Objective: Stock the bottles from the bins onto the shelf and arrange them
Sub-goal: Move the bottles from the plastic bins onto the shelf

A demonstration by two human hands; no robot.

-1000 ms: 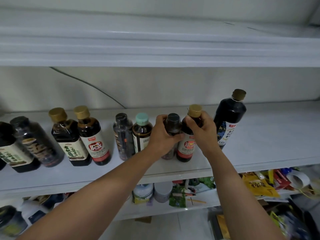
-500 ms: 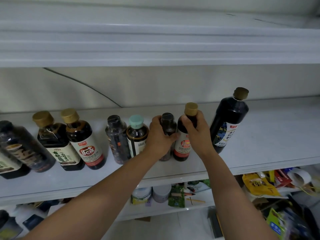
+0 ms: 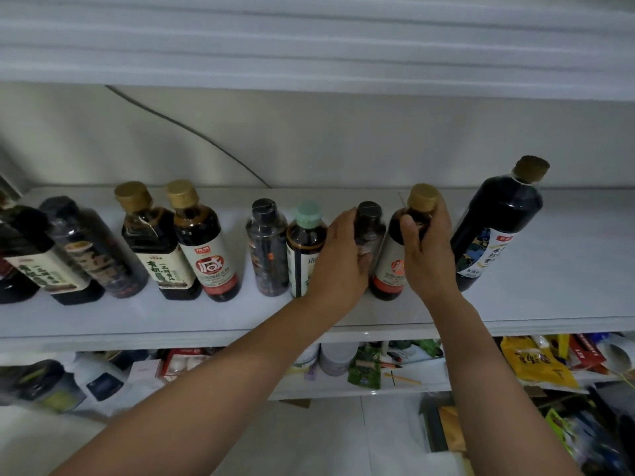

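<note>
A row of dark-liquid bottles is standing on the white middle shelf (image 3: 567, 269). At the far left, a dark bottle with a cream label (image 3: 37, 266) and a clear plastic bottle with a black cap (image 3: 89, 249) are leaning in the wide view. Next are standing a gold-capped bottle with a cream and green label (image 3: 154, 245) and, touching it, a gold-capped bottle with a red and white label (image 3: 206, 249). After a gap, a slim clear bottle with a black flip cap (image 3: 267, 249) and a mint-capped dark bottle (image 3: 304, 242) are standing side by side.

The left hand (image 3: 340, 266) is wrapping around a small black-capped dark bottle (image 3: 369, 228), fingers curled on its left side, covering part of the mint-capped one. Just beside it, the right hand (image 3: 429, 259) is gripping a gold-capped bottle with a red and white label (image 3: 395, 266) at its shoulder, thumb in front. Both bottles are resting on the shelf, close together. To the right, a tall dark bottle with a brown cap and blue patterned label (image 3: 498, 228) is standing near the right hand.

Below, the lower shelf (image 3: 343, 389) is holding white jars, a green packet and yellow and red packets, all crowded together.
</note>
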